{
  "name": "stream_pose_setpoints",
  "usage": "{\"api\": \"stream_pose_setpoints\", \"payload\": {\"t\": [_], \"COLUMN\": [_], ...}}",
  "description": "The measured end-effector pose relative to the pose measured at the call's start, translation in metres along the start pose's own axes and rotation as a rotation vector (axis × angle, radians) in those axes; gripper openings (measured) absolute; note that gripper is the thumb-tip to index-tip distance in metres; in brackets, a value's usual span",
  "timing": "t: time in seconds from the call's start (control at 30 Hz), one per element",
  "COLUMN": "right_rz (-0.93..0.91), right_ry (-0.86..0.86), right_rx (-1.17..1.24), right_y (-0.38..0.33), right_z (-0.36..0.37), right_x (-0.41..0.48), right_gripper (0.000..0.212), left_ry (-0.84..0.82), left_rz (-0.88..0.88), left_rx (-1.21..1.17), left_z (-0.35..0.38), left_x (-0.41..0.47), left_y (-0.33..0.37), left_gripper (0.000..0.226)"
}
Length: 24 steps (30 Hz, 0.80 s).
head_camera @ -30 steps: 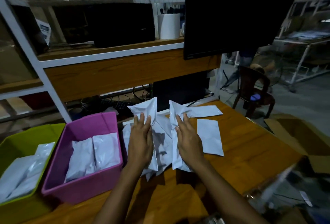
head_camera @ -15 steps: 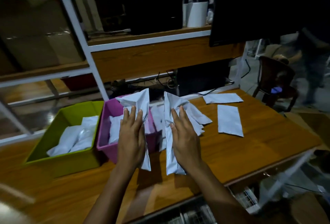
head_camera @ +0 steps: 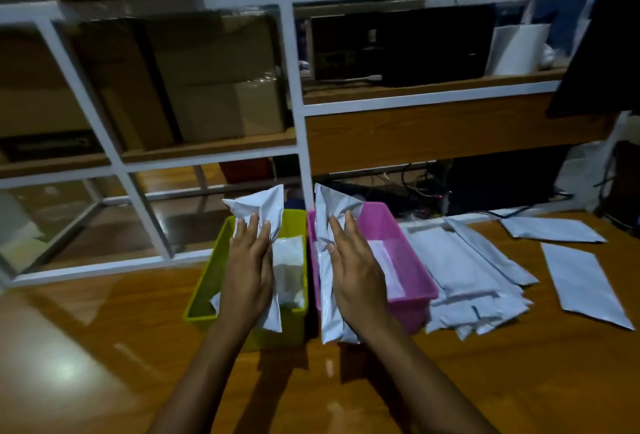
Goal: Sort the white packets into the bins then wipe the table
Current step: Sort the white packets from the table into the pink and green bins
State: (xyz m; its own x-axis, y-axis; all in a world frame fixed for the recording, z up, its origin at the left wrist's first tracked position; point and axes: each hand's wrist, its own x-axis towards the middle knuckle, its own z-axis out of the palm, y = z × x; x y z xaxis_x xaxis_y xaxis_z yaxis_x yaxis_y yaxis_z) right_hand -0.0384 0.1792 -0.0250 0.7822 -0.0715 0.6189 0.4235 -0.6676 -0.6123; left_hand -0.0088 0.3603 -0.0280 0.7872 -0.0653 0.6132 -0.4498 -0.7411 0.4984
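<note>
My left hand (head_camera: 249,271) holds a white packet (head_camera: 263,208) over the green bin (head_camera: 207,284), which has other white packets lying inside. My right hand (head_camera: 356,274) holds a second white packet (head_camera: 329,212) above the left side of the pink bin (head_camera: 405,250), next to the green one. In both hands the fingers lie along the packet's back and the thumbs are hidden under it. A loose pile of white packets (head_camera: 467,281) lies on the wooden table (head_camera: 519,364) right of the pink bin, with two single packets (head_camera: 585,281) farther right.
A white metal shelf frame (head_camera: 298,143) with wooden boards stands right behind the bins, holding cardboard boxes (head_camera: 214,87) and dark equipment. Cables and a black box lie at the back right. A dark monitor edge (head_camera: 602,46) hangs at the top right.
Both hands have carried their packets left, from above the pile to above the two bins. The view has swung left with them, so the pile now lies to the right.
</note>
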Motion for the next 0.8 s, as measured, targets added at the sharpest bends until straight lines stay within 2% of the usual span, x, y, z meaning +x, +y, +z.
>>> {"api": "stream_pose_setpoints", "payload": {"t": [0.1,0.23,0.43,0.63,0.7,0.77,0.8], "right_rz": [0.012,0.038,0.143,0.251,0.281,0.309,0.323], "right_ry": [-0.037,-0.126,-0.441,-0.692,-0.784,-0.882,-0.911], "right_rx": [-0.005,-0.116,-0.399,-0.503,-0.535,-0.58,-0.595], "right_y": [-0.011,-0.012,0.023,0.051,0.059,0.066,0.07], "right_z": [0.045,0.103,0.181,0.211,0.219,0.228,0.233], "right_x": [0.022,0.048,0.069,0.068,0.065,0.06,0.057], "right_gripper": [0.045,0.045,0.056,0.051,0.054,0.059,0.062], "left_ry": [-0.053,-0.206,-0.466,-0.675,-0.706,-0.672,-0.653], "left_rz": [-0.02,-0.018,-0.019,-0.221,-0.253,-0.235,-0.22], "left_rx": [0.07,0.169,0.214,0.311,0.371,0.398,0.398], "left_z": [-0.001,0.014,0.044,0.082,0.087,0.096,0.101], "left_x": [0.021,0.045,0.069,0.062,0.055,0.048,0.046], "left_y": [-0.057,-0.114,-0.154,-0.19,-0.194,-0.202,-0.208], "left_gripper": [0.047,0.048,0.052,0.06,0.071,0.098,0.103]}}
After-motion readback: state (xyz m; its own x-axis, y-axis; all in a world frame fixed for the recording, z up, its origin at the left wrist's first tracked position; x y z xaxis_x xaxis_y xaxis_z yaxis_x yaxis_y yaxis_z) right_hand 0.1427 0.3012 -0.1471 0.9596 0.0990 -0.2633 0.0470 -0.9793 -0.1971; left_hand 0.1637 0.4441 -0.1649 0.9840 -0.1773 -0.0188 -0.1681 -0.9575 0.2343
